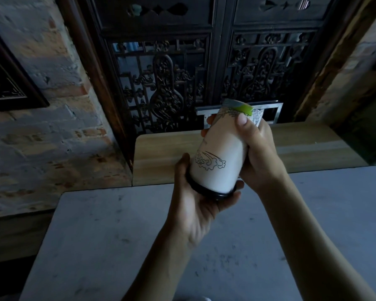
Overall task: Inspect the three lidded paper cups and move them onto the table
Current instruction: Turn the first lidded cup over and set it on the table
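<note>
I held one paper cup (219, 153) in the middle of the frame, tipped over so its black lid (206, 189) pointed down toward me and its green-edged base leaned away. My left hand (195, 205) cupped the lid end, its grip curled around the rim. My right hand (258, 153) wrapped the upper body, thumb pressed on the white side. The cup hung above the grey counter (96, 235), clear of it. A wooden shelf (161, 153) lay behind, under the dark carved screen (161, 83).

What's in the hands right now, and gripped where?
One paper cup, tipped lid-down. Left hand grips its black lid end; right hand grips the upper wall near the base.
</note>
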{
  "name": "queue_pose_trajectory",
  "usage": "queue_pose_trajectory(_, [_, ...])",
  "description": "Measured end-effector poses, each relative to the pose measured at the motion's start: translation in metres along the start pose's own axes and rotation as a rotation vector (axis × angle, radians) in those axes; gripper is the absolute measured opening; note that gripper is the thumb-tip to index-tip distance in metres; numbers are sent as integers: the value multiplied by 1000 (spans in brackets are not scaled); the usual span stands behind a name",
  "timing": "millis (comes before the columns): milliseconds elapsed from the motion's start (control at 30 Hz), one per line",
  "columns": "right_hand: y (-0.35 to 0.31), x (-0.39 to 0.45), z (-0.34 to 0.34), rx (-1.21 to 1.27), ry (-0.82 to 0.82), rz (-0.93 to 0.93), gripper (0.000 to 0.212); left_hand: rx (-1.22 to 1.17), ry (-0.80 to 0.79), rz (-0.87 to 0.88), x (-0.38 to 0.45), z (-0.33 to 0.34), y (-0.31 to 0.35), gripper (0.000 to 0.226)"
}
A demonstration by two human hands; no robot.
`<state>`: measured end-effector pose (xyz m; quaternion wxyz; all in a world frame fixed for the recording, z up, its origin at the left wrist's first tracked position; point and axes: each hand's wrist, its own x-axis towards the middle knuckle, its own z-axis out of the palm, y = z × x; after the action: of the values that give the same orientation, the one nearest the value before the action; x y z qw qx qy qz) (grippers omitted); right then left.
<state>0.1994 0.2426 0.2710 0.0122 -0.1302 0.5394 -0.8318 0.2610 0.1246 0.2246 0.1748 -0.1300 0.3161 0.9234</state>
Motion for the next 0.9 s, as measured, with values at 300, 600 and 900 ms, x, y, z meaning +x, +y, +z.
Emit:
queue_pose_trajectory(300, [13,-9,8,-167,202,-140,80,170,163,419,1,2,-10,59])
queue_pose_trajectory(600, [1,-6,-3,-75,-53,-39,102,82,-38,-18,-5,-6,8,73])
queue_pose_trajectory(900, [10,-5,5,-45,84,-45,93,178,41,240,1,-5,-3,69])
